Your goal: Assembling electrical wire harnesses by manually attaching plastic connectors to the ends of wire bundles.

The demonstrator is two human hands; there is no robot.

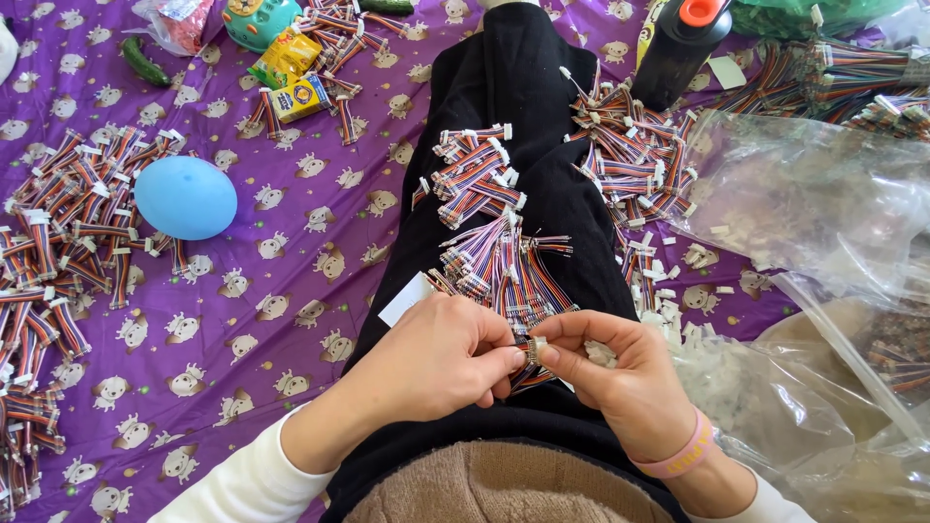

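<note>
Pinching one short striped ribbon cable [531, 351] between them, the left hand [436, 358] and right hand [615, 373] meet over the lap, fingertips closed on its white plug end. More cable pieces lie heaped on the black-clothed legs [504, 107]. A yellow snack packet [288, 56] and a small yellow-and-blue box [302, 95] lie at the top left, near a blue balloon [185, 198]. A black bottle [678, 48] with an orange cap stands at the top right; clear plastic bags [804, 194] lie right. A purple animal-print sheet [291, 291] covers the floor.
</note>
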